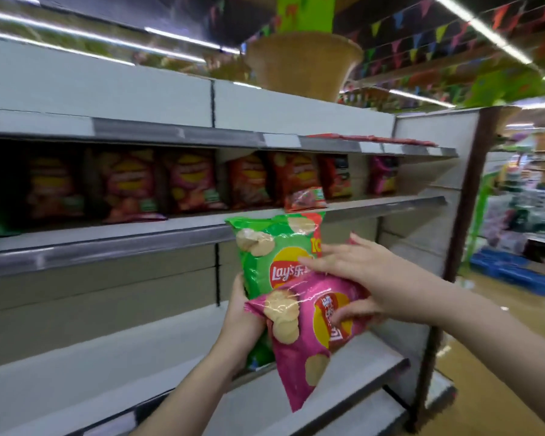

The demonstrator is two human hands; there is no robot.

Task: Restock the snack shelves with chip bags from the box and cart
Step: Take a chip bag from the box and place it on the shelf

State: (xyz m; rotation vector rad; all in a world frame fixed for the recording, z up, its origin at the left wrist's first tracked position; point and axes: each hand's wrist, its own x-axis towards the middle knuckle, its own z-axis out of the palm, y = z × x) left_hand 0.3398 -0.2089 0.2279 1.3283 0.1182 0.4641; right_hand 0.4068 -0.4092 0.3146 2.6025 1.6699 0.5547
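Nearest, at 6 o'clock, the left hand (243, 313) grips the green bag (271, 253) and pink bag (309, 335) by their edges; the right hand (356, 278) pinches the pink one. Both look light, puffy and crushable. Beyond, at 11 o'clock, red bags (186, 180) line the shelf (107, 237).

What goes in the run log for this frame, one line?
stage: bags in hand at shelf | left hand: holds green bag | right hand: grips pink bag | shelf: partly stocked
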